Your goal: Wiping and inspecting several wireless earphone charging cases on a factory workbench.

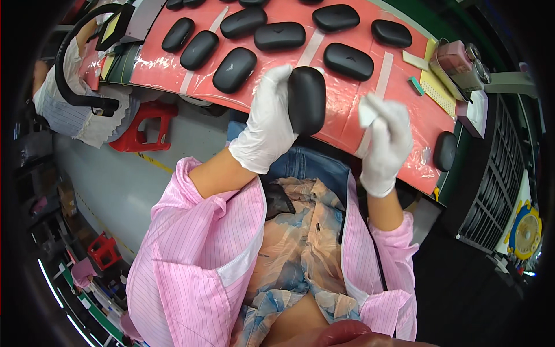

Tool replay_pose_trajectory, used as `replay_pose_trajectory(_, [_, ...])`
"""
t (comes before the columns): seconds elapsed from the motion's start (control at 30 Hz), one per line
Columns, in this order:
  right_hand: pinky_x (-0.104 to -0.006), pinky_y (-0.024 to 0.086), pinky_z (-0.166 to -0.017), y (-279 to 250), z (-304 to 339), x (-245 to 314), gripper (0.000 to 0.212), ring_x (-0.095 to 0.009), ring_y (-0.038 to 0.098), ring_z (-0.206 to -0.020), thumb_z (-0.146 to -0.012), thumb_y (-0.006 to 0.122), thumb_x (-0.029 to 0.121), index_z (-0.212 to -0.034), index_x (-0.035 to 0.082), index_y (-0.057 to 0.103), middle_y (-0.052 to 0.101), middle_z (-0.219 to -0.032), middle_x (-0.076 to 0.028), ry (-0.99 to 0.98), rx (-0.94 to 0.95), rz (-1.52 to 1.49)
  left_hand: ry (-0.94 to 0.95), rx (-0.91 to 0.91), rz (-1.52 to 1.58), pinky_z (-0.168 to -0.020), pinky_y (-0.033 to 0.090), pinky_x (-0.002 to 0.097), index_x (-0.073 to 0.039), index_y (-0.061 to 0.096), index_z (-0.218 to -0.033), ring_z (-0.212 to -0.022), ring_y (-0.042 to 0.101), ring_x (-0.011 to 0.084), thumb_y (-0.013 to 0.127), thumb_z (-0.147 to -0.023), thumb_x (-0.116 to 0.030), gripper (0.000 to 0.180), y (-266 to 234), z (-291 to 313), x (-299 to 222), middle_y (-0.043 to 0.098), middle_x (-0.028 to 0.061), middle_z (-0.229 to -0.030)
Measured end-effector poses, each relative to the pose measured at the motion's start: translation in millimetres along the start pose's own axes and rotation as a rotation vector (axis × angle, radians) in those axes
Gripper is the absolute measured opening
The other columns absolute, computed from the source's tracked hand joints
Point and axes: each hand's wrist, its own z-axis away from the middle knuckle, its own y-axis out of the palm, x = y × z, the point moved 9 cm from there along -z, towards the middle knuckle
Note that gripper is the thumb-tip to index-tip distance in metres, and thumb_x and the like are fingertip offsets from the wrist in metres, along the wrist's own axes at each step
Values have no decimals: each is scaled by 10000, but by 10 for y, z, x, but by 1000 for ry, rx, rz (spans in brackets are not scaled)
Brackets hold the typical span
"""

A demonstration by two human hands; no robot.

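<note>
Clamping one black case [307, 101] in the left hand [267, 124], gripping it by its left long side and standing it nearly on end. Unable to tell how the fingers hidden behind it sit. Pinching one white wad [366, 114] between thumb and fingertips of the right hand [390, 136], nearly closed; too blurred to tell cloth from paper. Holding the two hands apart, both over the near edge of the counter [341, 118], and the wad to the right of the case without touching it. Wearing two white gloves [254, 147], one per hand.

Counting nine more black cases in full on the red top of the counter: three toward the left edge [199, 50], two around the middle of the far half [280, 36], three right of the middle [348, 61], and one by the near right corner [444, 151], well apart from the others. Making out at least four more along the far edge, cut off by the picture's top.

Finding toward the right edge one green block [415, 86], one pale block [416, 61] and one yellow sheet [437, 95] full of holes. Seeing, off the counter, two red stools [144, 124] past the left edge, one near and one far, and one yellow fan [526, 234] past the right edge.
</note>
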Motion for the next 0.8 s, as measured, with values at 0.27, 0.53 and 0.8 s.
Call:
replay_pose_trajectory(0.27, [-303, 459, -698, 575, -3, 270, 403, -200, 536, -711, -690, 564, -55, -1019, 98, 741, 546, -783, -59, -210, 343, -17, -72, -39, 79, -566, 520, 257, -58, 605, -1018, -647, 611, 133, 504, -942, -565, 523, 40, -29, 168, 621, 44, -754])
replay_pose_trajectory(0.53, [-285, 461, -689, 68, 179, 110, 361, -176, 563, -772, -797, 469, -102, -1061, 6, 691, 573, -916, -102, -127, 134, 9, -369, 551, 530, -1069, 372, 404, -2, 268, -1479, -1306, 434, 325, 410, -829, -781, 1025, 524, 64, 284, 334, 205, -1494])
replay_pose_trajectory(0.8, [-312, 470, -641, 413, -73, 422, 458, -220, 585, -709, -716, 545, -115, -1107, 71, 695, 605, -762, -59, -403, 200, 240, -326, 652, 473, -1168, 202, 472, -49, 189, -1521, -1430, 247, 335, 347, -825, -805, 1040, 664, 120, 311, 231, 213, -1550])
